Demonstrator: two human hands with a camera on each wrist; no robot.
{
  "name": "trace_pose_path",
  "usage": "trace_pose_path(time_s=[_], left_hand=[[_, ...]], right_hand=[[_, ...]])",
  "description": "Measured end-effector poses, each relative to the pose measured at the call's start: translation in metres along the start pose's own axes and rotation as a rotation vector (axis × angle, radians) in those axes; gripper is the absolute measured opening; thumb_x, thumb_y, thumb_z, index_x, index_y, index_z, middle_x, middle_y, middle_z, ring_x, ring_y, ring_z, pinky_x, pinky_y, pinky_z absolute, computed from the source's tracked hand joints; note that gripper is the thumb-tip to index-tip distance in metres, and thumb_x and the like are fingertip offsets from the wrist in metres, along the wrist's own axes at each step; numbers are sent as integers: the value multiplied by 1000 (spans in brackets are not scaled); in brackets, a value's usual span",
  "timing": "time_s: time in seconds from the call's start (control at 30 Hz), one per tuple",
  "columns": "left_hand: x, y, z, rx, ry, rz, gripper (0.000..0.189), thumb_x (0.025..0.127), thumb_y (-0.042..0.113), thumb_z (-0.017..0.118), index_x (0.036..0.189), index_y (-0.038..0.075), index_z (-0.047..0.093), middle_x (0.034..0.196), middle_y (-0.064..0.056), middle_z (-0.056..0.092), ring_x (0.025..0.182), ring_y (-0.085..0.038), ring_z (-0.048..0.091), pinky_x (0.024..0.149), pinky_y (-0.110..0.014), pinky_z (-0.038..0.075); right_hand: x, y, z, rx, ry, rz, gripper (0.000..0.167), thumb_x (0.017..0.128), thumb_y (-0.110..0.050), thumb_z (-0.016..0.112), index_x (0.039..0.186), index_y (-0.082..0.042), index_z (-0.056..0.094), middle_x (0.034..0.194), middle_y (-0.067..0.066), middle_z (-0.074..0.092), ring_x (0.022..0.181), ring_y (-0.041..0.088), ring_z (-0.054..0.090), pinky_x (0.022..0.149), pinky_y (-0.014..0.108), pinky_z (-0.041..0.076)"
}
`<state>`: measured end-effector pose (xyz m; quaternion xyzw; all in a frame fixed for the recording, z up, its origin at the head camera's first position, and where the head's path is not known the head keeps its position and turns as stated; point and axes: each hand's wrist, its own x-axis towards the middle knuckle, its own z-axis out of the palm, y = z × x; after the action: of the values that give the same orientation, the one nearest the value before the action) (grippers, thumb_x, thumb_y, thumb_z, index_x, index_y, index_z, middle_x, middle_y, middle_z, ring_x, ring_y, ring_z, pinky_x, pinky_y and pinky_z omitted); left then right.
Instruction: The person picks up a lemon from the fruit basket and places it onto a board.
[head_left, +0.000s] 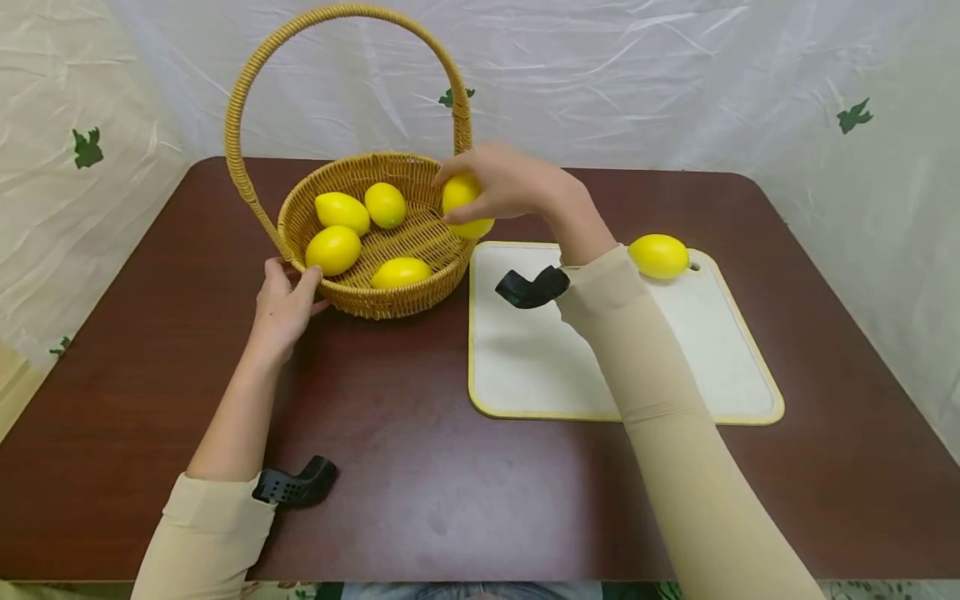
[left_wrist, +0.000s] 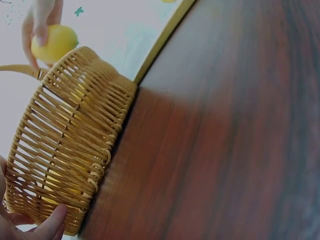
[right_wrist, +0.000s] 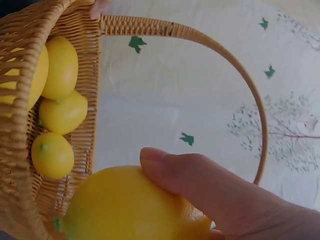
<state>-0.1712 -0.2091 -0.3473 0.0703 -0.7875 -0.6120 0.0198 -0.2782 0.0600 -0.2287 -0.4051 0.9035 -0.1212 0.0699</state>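
A wicker basket [head_left: 390,302] with a tall arched handle [head_left: 238,108] stands at the back left of the table. Several lemons [head_left: 333,249] lie inside it. At the basket's near left side, my left hand [head_left: 281,304] grips the rim, thumb at the top edge and fingers against the woven wall. My right hand [head_left: 517,179] holds a lemon [right_wrist: 130,207] over the basket's right rim, its thumb across the fruit. In the left wrist view, that lemon [left_wrist: 56,44] shows just above the far end of the basket.
A white cutting board [head_left: 540,358] with a yellow edge lies right of the basket, partly under my right forearm in the head view. Another lemon [head_left: 658,256] rests at its far right corner, by the hole. Pale sheeting [head_left: 600,83] hangs behind the brown table [head_left: 420,500].
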Motion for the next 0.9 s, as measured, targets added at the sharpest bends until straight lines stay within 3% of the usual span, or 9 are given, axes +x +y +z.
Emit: trace_pose_path(time_s=[0.33,0.73,0.9], left_hand=[[2,-1,3,10,13,2,55,96,29,40,135,-1,16,135,-23,26,120,-30,40,92,-39,47],[1,0,3,-2,19,-5,55,95,30,41,134,0,16,137,-22,25,121,-30,41,94,-38,46],[2,-1,3,-6,15,-13,55,95,31,40,134,0,15,137,-22,25,122,-29,41,94,-37,46]], right_hand=[[-35,14,11,59,60,52,41,81,-33,66,118,-15,60,99,-1,59,77,18,49,67,28,43],[-67,46,27,119,36,134,42,81,-30,64,121,-18,59,114,-1,58,92,18,48,74,31,45],[-78,61,37,118,1,193,41,83,-31,65,122,-18,59,110,0,59,92,19,48,75,32,44]])
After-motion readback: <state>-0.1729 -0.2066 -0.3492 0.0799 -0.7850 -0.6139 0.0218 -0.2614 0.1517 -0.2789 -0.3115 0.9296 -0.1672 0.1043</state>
